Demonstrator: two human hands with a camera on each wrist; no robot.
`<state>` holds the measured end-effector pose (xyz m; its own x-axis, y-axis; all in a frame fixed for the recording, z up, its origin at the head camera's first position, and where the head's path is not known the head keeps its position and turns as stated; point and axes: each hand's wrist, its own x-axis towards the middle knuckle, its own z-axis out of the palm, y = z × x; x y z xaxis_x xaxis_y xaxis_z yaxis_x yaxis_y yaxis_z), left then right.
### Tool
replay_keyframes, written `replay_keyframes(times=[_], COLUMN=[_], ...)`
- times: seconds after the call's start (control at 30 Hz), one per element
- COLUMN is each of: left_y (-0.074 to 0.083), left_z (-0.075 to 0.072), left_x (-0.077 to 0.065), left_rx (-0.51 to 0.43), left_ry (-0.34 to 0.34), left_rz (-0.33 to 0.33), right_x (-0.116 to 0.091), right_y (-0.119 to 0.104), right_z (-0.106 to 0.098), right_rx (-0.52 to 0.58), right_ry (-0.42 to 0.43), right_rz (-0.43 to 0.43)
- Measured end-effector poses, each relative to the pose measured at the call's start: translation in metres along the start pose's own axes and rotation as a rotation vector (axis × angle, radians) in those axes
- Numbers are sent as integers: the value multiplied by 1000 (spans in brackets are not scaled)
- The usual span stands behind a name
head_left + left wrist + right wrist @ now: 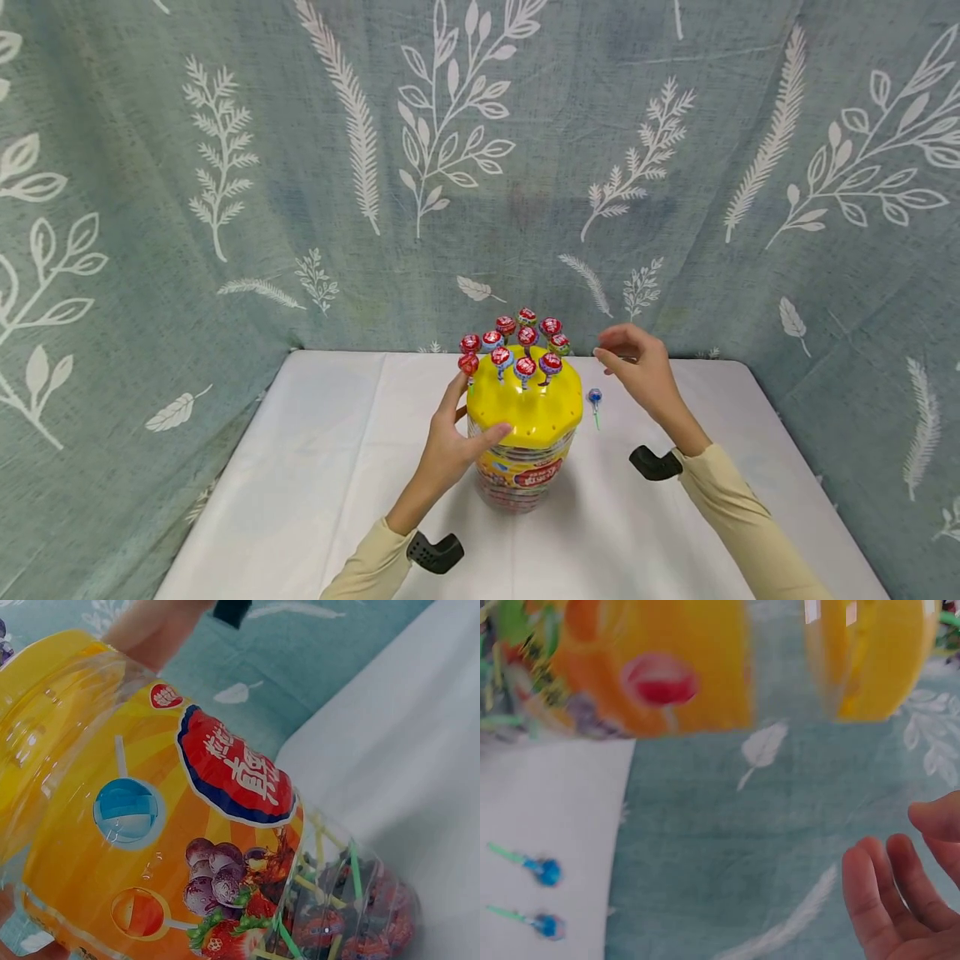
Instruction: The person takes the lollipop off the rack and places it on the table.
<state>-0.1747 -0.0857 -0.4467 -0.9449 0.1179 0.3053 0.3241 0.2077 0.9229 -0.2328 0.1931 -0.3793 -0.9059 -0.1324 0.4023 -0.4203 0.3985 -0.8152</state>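
A clear plastic lollipop jar point(517, 479) with a yellow lid point(525, 412) stands upright on the table. Several wrapped lollipops point(525, 367) poke up from the back part of that lid. My left hand point(457, 437) grips the jar by its lid, thumb on the front edge and fingers round the left side. Right of the jar, my right hand point(637, 367) hovers with loosely bent fingers and nothing between them. Below it lies a blue lollipop point(595, 396); the right wrist view shows two, this one and a second blue lollipop point(547, 926).
A white cloth covers the table point(360, 500). Grey-green leaf-patterned curtains point(480, 208) close off the back and both sides. More lollipops with green and yellow sticks point(352, 907) lie inside the jar's clear bottom. Small holes dot the lid's front rim.
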Motion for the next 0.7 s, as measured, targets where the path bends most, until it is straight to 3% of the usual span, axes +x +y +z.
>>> replay_keyframes(times=[0.23,0.47,0.7], left_y=[5,38,5], left_z=[-2,-6,-1], left_x=[0,-6,-2], left_rx=[-4,-18,-8], left_ry=[-11,-23,-6], left_rz=[9,15,22], right_x=[-8,-11,-15], right_y=[-47,-64,-78], right_z=[-1,0,0], right_rx=[65,107,103], right_ry=[-4,-3,-26], right_rz=[-37,-60,-115])
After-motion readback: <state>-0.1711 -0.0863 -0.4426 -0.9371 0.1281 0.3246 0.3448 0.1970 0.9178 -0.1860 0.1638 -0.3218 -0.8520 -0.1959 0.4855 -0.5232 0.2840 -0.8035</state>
